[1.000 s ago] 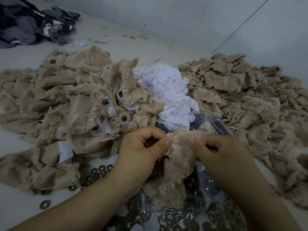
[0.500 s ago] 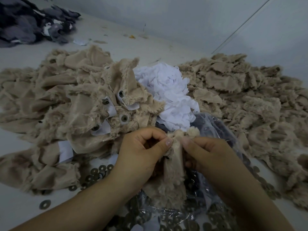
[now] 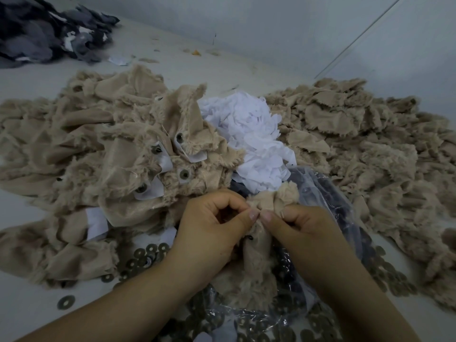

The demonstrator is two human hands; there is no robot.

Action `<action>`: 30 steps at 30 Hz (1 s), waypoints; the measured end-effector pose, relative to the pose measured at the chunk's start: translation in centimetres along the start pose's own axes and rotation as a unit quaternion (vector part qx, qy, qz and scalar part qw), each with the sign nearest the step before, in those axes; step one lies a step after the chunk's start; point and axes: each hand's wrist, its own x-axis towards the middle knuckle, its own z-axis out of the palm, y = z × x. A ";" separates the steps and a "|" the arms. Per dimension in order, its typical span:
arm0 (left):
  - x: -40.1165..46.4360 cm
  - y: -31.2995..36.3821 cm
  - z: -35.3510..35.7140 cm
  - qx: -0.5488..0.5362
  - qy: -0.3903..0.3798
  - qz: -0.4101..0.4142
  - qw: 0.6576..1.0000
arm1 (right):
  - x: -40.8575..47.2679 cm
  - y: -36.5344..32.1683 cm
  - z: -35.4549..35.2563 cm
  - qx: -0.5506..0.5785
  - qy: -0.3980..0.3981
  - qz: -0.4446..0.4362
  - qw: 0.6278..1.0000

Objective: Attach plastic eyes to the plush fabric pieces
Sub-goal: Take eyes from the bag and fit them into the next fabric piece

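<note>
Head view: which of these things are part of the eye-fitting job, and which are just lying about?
In the job:
- plush piece, pinched by left hand and right hand
- washers
- finished pile
- uncut pile
- white paper scraps

Lying about:
- grey fabric heap
- orange scrap

Your left hand (image 3: 212, 225) and right hand (image 3: 303, 228) meet on a plush piece (image 3: 256, 267) over the plastic bag (image 3: 328, 193). Behind it lies the paper heap (image 3: 254, 134) — fabric piles left (image 3: 86, 149) and right (image 3: 370, 144). Washers (image 3: 145, 255) lie scattered on the table (image 3: 29, 304), left of your wrist.
</note>
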 end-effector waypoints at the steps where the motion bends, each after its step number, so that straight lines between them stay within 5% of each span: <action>1: 0.0 0.0 0.0 0.001 0.001 -0.003 1.000 | 0.0 0.1 0.1 -0.008 0.008 -0.006 1.000; 12: 0.0 -0.4 -0.2 0.033 0.003 -0.005 0.999 | -0.1 0.3 0.5 -0.093 -0.023 -0.040 0.995; 17: -0.1 -0.1 0.0 0.034 0.014 -0.013 0.999 | -0.2 0.2 0.9 -0.083 0.024 -0.044 0.995; 22: -0.1 -0.1 0.1 0.017 0.011 -0.029 0.999 | -0.2 0.7 1.0 0.002 0.083 -0.009 0.997; 30: 0.0 -0.2 -0.1 -0.004 0.002 -0.043 0.999 | -0.2 0.6 1.0 0.161 0.043 0.061 0.984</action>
